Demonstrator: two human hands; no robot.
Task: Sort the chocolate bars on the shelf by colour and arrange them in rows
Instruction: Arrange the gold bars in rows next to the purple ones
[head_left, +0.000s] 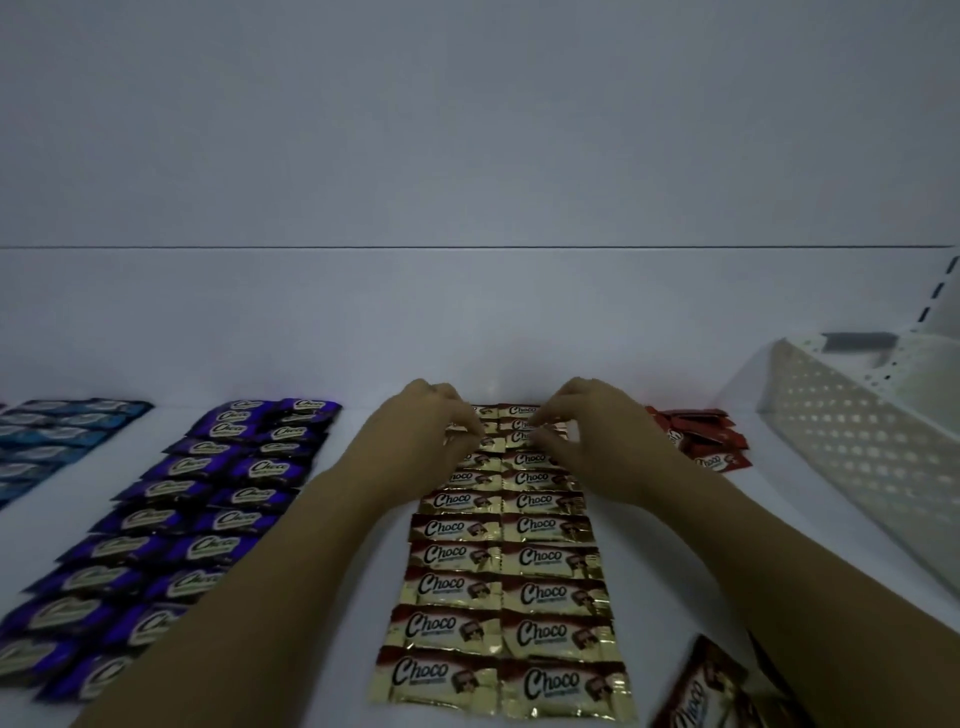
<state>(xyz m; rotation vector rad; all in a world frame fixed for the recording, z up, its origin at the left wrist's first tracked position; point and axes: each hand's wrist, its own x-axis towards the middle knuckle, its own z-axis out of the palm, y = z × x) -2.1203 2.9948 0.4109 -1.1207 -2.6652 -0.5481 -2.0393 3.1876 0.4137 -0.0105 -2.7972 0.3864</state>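
Gold "Choco" bars lie in two neat columns down the middle of the white shelf. My left hand and my right hand reach over the far end of these columns, fingers curled down onto the far bars; each seems to pinch a gold bar's edge. Purple bars form two columns to the left. Blue bars lie at the far left. A small group of red bars sits at the back right.
A white perforated basket stands on the right of the shelf. A loose red-brown bar lies at the bottom right by my right forearm. The shelf's back wall rises behind the rows.
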